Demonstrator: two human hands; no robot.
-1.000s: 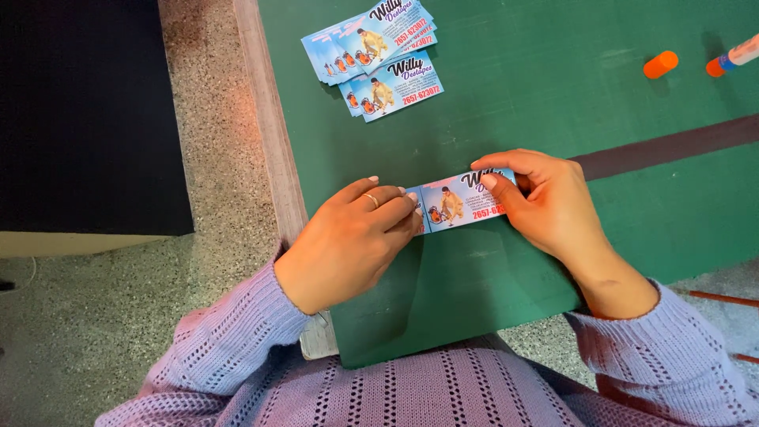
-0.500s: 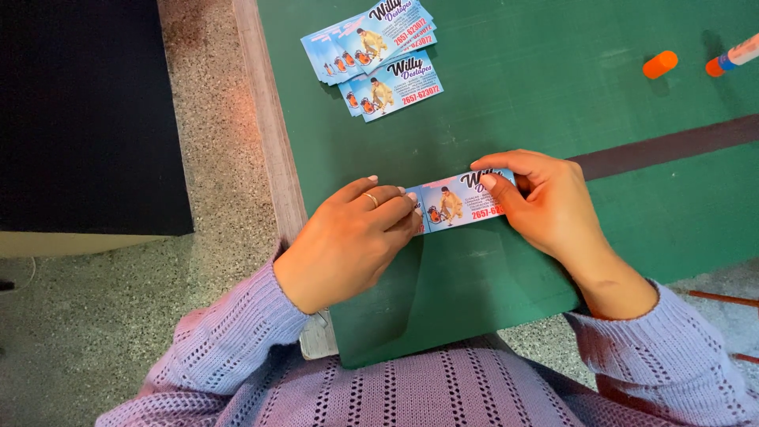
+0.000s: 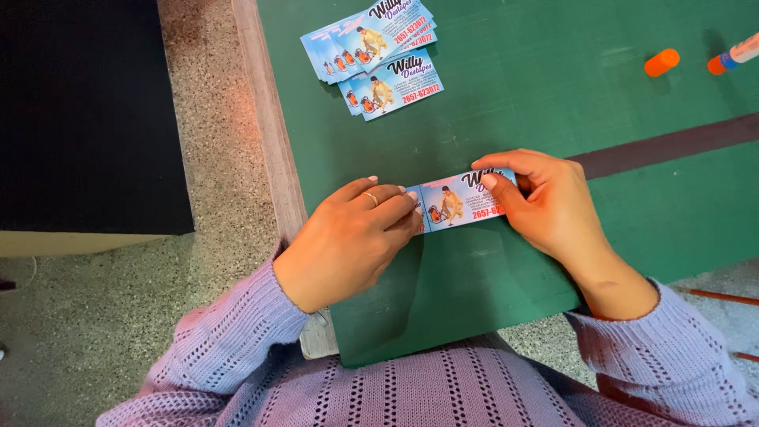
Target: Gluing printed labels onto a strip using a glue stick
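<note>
A small blue printed card point(image 3: 455, 205) lies flat on the green table top point(image 3: 506, 95). My left hand point(image 3: 348, 241), with a ring on one finger, presses its fingertips on the card's left end. My right hand point(image 3: 549, 209) holds the card's right end, thumb on top and fingers curled around the edge. Both wrists are in lilac knitted sleeves.
A fanned stack of the same blue cards point(image 3: 371, 47) lies at the table's far left. An orange cap point(image 3: 662, 62) and an orange-tipped glue stick point(image 3: 735, 55) lie at the far right. A dark stripe point(image 3: 672, 146) crosses the table. The table's left edge point(image 3: 265, 134) borders speckled floor.
</note>
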